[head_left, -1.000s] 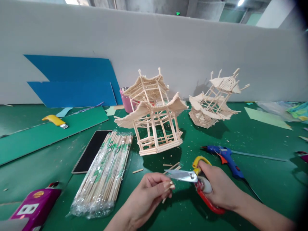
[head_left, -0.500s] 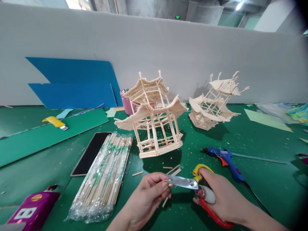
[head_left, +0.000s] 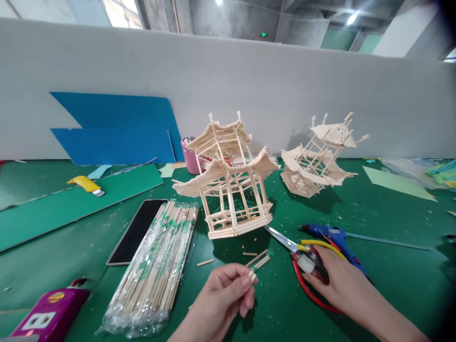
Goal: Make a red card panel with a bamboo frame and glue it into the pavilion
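Left grip (head_left: 228, 297) pinches a stick piece (head_left: 252, 274); right hand (head_left: 342, 285) lies on scissors (head_left: 302, 259).

Purple box (head_left: 46, 311), left of the chopstick bundle (head_left: 155, 270): cut off by the lower-left frame edge. Pink cup (head_left: 188, 154): largely hidden behind the upright stick pavilion (head_left: 228, 183). Glue gun (head_left: 337, 237): partly covered by the right hand (head_left: 344, 285). Right of it, items blurred beyond identification.

Chopstick bundle (head_left: 153, 266) left of pagoda model (head_left: 230, 183), scissors (head_left: 302, 259) right, phone (head_left: 137, 231) further left
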Demonstrator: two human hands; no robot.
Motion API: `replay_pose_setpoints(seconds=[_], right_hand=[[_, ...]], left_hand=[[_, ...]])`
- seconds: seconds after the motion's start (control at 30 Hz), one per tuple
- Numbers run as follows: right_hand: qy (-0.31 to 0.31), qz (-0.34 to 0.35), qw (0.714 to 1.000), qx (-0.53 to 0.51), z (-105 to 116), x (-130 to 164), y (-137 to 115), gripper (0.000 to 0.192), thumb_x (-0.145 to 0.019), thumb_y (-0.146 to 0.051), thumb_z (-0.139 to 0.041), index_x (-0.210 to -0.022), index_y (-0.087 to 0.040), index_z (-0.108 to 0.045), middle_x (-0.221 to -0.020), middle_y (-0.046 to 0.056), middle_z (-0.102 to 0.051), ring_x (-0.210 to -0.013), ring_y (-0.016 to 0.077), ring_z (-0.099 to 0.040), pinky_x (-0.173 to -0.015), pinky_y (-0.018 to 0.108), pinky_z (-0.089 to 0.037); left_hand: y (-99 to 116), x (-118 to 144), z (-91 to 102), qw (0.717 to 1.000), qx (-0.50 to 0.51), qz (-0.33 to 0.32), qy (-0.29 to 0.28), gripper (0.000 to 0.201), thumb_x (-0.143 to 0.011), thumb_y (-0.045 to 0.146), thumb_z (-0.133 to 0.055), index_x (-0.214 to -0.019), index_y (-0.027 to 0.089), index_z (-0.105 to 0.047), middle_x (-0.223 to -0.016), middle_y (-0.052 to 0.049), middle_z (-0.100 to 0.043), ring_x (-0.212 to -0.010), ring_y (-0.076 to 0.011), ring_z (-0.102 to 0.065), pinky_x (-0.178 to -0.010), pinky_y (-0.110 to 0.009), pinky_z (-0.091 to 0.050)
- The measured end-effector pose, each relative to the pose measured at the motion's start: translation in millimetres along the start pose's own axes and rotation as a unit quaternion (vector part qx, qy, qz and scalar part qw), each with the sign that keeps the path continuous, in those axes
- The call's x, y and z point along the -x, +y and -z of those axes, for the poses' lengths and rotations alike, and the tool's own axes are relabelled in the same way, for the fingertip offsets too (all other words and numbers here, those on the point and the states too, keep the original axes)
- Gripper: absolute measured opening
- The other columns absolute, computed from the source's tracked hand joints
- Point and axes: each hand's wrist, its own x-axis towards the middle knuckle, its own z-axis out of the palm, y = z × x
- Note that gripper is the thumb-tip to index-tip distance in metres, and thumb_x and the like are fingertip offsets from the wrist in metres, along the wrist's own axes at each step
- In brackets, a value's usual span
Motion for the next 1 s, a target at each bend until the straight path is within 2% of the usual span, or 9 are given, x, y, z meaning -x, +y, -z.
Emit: replay_pose_setpoints(seconds=[0.1, 0.2, 0.27, 0.33, 0.53, 0.63, 0.8, 1.0], right_hand=[[0.044, 0.021, 0.999, 0.006, 7.2, 5.0, -2.1, 0.041, -0.076, -0.039, -0.052, -0.108, -0.013, -0.053, -0.107, 0.017, -0.061, -0.098, 0.0324, -0.057, -0.081, 0.049, -0.046], [0.091, 0.052, 0.993, -0.049, 21.6, 7.1, -21.4, 0.032, -0.08, -0.038, -0.05, -0.104, -0.018, -0.055, -0.106, 0.012, -0.061, -0.099, 0.0286, -0.056, -0.083, 0.045, -0.046], [0.091, 0.085, 0.982, -0.145, 29.3, 6.5, -40.9, 0.022, -0.084, -0.031, -0.047, -0.102, -0.022, -0.055, -0.099, 0.008, -0.063, -0.09, 0.0214, -0.059, -0.077, 0.035, -0.049], [0.074, 0.121, 0.96, -0.241, 33.1, 4.2, -61.5, 0.02, -0.084, -0.027, -0.048, -0.103, -0.023, -0.054, -0.096, 0.005, -0.062, -0.082, 0.0167, -0.06, -0.071, 0.028, -0.05], [0.026, 0.154, 0.91, -0.384, 29.1, -9.8, -104.0, 0.014, -0.083, -0.024, -0.051, -0.094, -0.021, -0.059, -0.086, 0.003, -0.06, -0.076, 0.0146, -0.057, -0.068, 0.025, -0.047], [0.026, 0.155, 0.899, -0.409, 26.6, -14.6, -111.9, 0.011, -0.083, -0.022, -0.05, -0.086, -0.021, -0.061, -0.081, 0.002, -0.06, -0.075, 0.0144, -0.057, -0.068, 0.024, -0.046], [0.019, 0.138, 0.899, -0.416, 21.9, -17.5, -115.2, 0.011, -0.083, -0.023, -0.05, -0.079, -0.02, -0.06, -0.074, -0.001, -0.059, -0.07, 0.0142, -0.057, -0.064, 0.023, -0.044], [0.035, 0.143, 0.897, -0.417, 18.4, -21.1, -108.7, 0.01, -0.083, -0.027, -0.051, -0.084, -0.023, -0.061, -0.078, -0.001, -0.061, -0.072, 0.0142, -0.059, -0.065, 0.021, -0.046]], left_hand=[[-1.7, -2.2, -0.9, 1.0, -0.004, -0.003, -0.012, 0.023, -0.067, 0.033, -0.07, -0.065, 0.012, -0.061, -0.043, 0.0, -0.056, -0.037, -0.0051, -0.041, -0.041, -0.018, -0.026], [-1.5, -1.9, -7.1, 1.0, -0.009, -0.003, -0.015, 0.025, -0.065, 0.036, -0.071, -0.065, 0.013, -0.061, -0.045, -0.001, -0.06, -0.036, -0.0061, -0.044, -0.039, -0.017, -0.028], [0.1, -0.3, -13.9, 1.0, -0.021, -0.005, -0.004, 0.024, -0.065, 0.035, -0.071, -0.067, 0.013, -0.061, -0.046, -0.002, -0.061, -0.037, -0.0066, -0.046, -0.04, -0.017, -0.031], [2.2, 1.5, -20.5, 0.999, -0.036, -0.009, 0.009, 0.022, -0.067, 0.033, -0.07, -0.068, 0.012, -0.061, -0.048, -0.002, -0.062, -0.04, -0.0073, -0.048, -0.043, -0.018, -0.033], [9.1, 2.4, -24.7, 0.994, -0.095, -0.046, 0.033, 0.02, -0.071, 0.031, -0.066, -0.071, 0.01, -0.063, -0.056, -0.003, -0.063, -0.05, -0.0101, -0.051, -0.051, -0.022, -0.039], [11.3, 2.5, -22.0, 0.991, -0.114, -0.063, 0.037, 0.019, -0.073, 0.029, -0.064, -0.071, 0.01, -0.064, -0.058, -0.003, -0.062, -0.053, -0.011, -0.052, -0.053, -0.023, -0.039], [12.0, 2.0, -20.6, 0.986, -0.138, -0.077, 0.057, 0.019, -0.073, 0.03, -0.063, -0.072, 0.011, -0.064, -0.058, -0.003, -0.062, -0.052, -0.0114, -0.053, -0.053, -0.022, -0.039], [17.5, -0.3, -23.3, 0.982, -0.167, -0.065, 0.067, 0.024, -0.067, 0.035, -0.068, -0.068, 0.011, -0.064, -0.055, -0.003, -0.063, -0.051, -0.0098, -0.052, -0.054, -0.021, -0.041]])
